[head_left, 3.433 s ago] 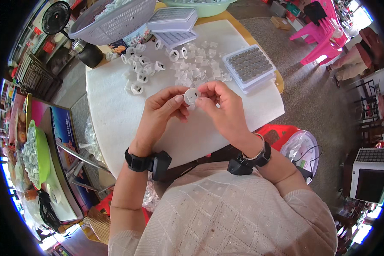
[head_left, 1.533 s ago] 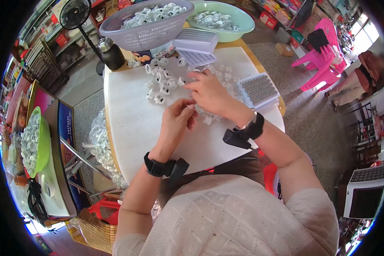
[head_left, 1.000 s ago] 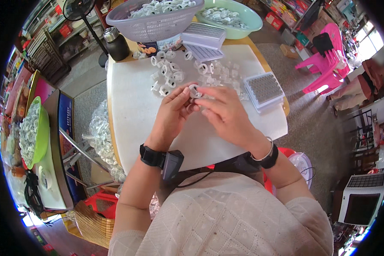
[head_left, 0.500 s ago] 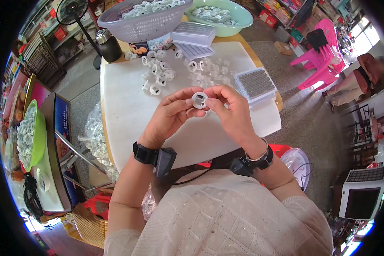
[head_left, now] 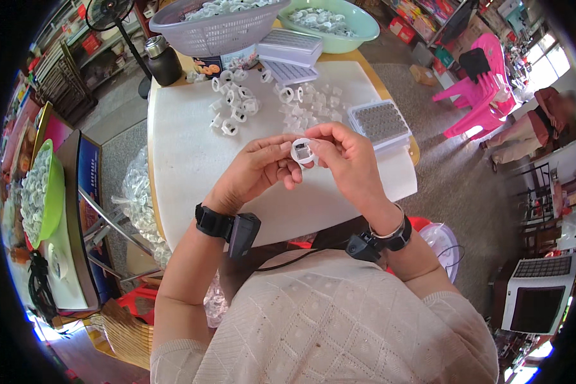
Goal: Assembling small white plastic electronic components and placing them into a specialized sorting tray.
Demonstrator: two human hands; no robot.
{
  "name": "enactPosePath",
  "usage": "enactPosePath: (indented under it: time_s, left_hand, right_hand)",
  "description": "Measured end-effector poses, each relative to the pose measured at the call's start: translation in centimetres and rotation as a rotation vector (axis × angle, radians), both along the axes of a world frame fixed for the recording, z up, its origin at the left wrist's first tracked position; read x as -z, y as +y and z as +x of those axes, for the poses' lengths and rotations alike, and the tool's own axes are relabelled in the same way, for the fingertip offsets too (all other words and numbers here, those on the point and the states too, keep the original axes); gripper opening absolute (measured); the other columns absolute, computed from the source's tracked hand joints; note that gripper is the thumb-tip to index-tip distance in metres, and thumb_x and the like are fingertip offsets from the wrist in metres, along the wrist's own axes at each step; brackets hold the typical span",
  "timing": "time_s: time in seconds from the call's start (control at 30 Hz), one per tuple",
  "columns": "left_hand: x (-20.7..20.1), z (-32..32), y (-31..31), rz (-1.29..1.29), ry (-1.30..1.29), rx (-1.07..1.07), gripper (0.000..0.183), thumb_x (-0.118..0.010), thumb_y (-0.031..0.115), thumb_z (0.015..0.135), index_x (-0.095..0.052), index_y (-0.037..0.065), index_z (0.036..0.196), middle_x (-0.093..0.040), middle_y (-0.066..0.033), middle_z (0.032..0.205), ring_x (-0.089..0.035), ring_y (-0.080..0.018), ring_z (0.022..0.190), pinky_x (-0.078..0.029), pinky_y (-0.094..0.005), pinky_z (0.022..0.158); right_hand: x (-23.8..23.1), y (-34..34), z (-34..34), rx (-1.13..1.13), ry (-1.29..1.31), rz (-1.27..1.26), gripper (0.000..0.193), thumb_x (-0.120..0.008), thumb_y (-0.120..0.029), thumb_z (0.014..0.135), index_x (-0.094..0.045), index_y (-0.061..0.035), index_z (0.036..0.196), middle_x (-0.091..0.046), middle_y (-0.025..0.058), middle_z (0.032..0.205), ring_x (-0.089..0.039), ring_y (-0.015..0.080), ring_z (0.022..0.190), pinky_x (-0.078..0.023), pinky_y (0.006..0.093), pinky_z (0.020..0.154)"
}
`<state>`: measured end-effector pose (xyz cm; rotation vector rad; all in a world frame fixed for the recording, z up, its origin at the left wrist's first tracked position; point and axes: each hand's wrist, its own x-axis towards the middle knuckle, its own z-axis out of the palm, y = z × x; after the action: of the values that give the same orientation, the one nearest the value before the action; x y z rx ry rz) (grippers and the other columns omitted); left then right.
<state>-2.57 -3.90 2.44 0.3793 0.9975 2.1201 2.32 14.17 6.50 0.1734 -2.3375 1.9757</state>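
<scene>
Head cam, the only view I've got: 2 hands, L hand (head_left: pixel 257 165) and R hand (head_left: pixel 351 163), both w/ fingers closed on 1 round white piece (head_left: pixel 303 152), held btwn them over the counter (head_left: pixel 192 182). Beyond, I see 1 pile of white rings (head_left: pixel 250 106), overlapping so no exact ct; clear bits (head_left: pixel 299 116), too many to ct; 1 gridded tray (head_left: pixel 379 123) on R; 1 gray basket (head_left: pixel 205 37), 1 green basin (head_left: pixel 342 45), 1 dk bottle (head_left: pixel 164 66) at far side.
</scene>
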Motion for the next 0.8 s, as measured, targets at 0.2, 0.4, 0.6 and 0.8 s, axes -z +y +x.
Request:
enactPosePath:
  time_s: [0.2, 0.4, 0.6, 0.8]
  left_hand:
    - [0.1, 0.1, -0.2, 0.033, -0.008, -0.040, 0.034, -0.045, 0.013, 0.096, -0.047, -0.007, 0.123, -0.062, -0.0143, 0.094, -0.065, -0.0191, 0.076, -0.056, -0.0279, 0.065]
    - [-0.1, 0.3, -0.1, 0.038, -0.015, -0.028, 0.033, -0.045, 0.012, 0.096, -0.048, -0.007, 0.122, -0.062, -0.0130, 0.092, -0.065, -0.0189, 0.075, -0.056, -0.0275, 0.064]
    - [0.1, 0.3, 0.3, -0.016, 0.023, 0.034, 0.032, -0.049, 0.011, 0.094, -0.049, -0.006, 0.121, -0.061, -0.0106, 0.094, -0.064, -0.0168, 0.078, -0.055, -0.0272, 0.067]
    - [0.8, -0.2, 0.0, -0.049, 0.007, -0.167, 0.035, -0.050, 0.011, 0.092, -0.047, -0.006, 0.123, -0.062, -0.0135, 0.098, -0.063, -0.0166, 0.079, -0.054, -0.0232, 0.066]
  right_hand:
    - [-0.5, -0.3, 0.7, 0.043, -0.017, 0.058, 0.018, -0.058, -0.010, 0.088, -0.062, 0.0015, 0.101, -0.064, 0.0054, 0.083, -0.060, 0.0093, 0.073, -0.048, 0.0243, 0.065]
    - [-0.4, 0.0, 1.2, 0.025, -0.047, -0.010, 0.018, -0.057, -0.006, 0.087, -0.062, 0.0020, 0.102, -0.064, 0.0065, 0.087, -0.061, 0.0107, 0.078, -0.051, 0.0258, 0.072]
    - [0.5, 0.7, 1.0, -0.016, -0.028, -0.016, 0.020, -0.057, -0.006, 0.086, -0.062, 0.0016, 0.104, -0.064, 0.0067, 0.089, -0.060, 0.0108, 0.080, -0.050, 0.0258, 0.074]
    - [1.1, 5.9, -0.6, 0.178, 0.084, 0.138, 0.018, -0.057, -0.007, 0.086, -0.064, -0.0004, 0.101, -0.062, -0.0001, 0.085, -0.054, 0.0046, 0.075, -0.044, 0.0196, 0.068]
